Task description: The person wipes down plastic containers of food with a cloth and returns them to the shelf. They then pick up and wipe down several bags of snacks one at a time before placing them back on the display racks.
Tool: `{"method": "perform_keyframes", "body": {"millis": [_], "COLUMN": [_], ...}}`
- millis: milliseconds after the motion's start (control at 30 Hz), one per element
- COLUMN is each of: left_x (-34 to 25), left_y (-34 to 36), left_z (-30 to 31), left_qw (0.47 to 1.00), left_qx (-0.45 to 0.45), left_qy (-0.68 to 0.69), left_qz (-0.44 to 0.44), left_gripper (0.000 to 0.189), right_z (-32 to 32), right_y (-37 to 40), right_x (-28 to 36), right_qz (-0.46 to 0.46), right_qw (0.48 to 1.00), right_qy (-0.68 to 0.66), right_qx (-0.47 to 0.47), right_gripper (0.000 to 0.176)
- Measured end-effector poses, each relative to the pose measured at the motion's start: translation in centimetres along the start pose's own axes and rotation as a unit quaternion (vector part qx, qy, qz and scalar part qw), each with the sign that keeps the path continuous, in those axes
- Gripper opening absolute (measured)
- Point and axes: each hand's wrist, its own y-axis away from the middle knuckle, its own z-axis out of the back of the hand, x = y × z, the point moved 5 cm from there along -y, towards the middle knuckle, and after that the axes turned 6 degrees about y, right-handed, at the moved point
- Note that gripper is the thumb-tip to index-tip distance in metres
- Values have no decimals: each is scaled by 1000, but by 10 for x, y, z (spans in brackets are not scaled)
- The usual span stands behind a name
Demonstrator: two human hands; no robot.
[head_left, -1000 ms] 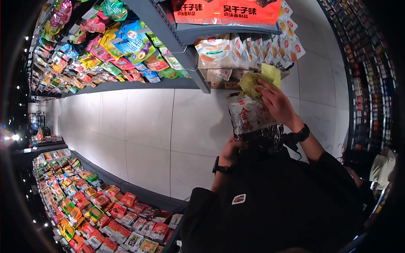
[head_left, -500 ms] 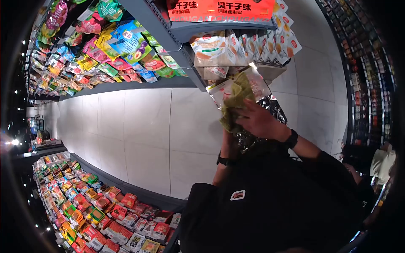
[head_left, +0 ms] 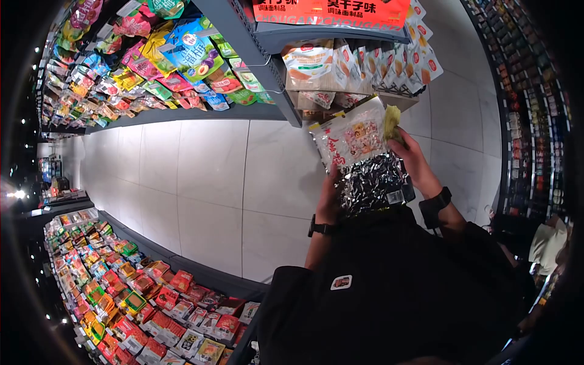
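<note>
While a left hand (head_left: 327, 198) holds the left edge of a printed snack bag (head_left: 353, 137) in a shop aisle, a right hand (head_left: 413, 161) has its fingers folded around a crumpled yellow-green cloth (head_left: 392, 121) at the bag's right edge. The left thumb lies along the front, the other fingers largely out of sight behind; whether the right fingers also pinch the plastic cannot be told.

The bag is held before the wearer's black top (head_left: 395, 286), over the pale tiled floor (head_left: 201, 182) and just beside a rack of white pouches (head_left: 307, 61). Large red characters mark its pale upper panel; below shows a crinkled silver-and-black section (head_left: 371, 182), though whether it belongs to the same bag is unclear.

The bag looks light for its size, its film soft and apt to bend or crease, with a glossy face that may slip under bare fingers. Its contents are hard to judge, but could crush under a hard squeeze. The two side edges, thumbs in front and fingers spread behind, seem the surest hold; one corner alone would probably let it sag. The cloth appears limp and light, easily gathered in a loose pinch.
</note>
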Motion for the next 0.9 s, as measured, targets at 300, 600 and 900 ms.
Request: {"method": "perform_keyframes", "body": {"millis": [300,600,900], "left_x": [8,7,17], "left_y": [-32,-32,-40], "left_z": [-22,3,16], "left_qw": [976,994,996], "left_qx": [83,93,63], "left_qy": [-134,6,2], "left_qz": [-150,-55,-57], "left_gripper": [71,72,74], "right_z": [-53,-50,-96], "right_y": [37,11,36], "right_x": [-24,40,8], "right_qz": [106,337,430], "right_qw": [956,825,709], "right_qy": [172,445,487], "right_qx": [212,83,274], "right_gripper": [46,56,29]}}
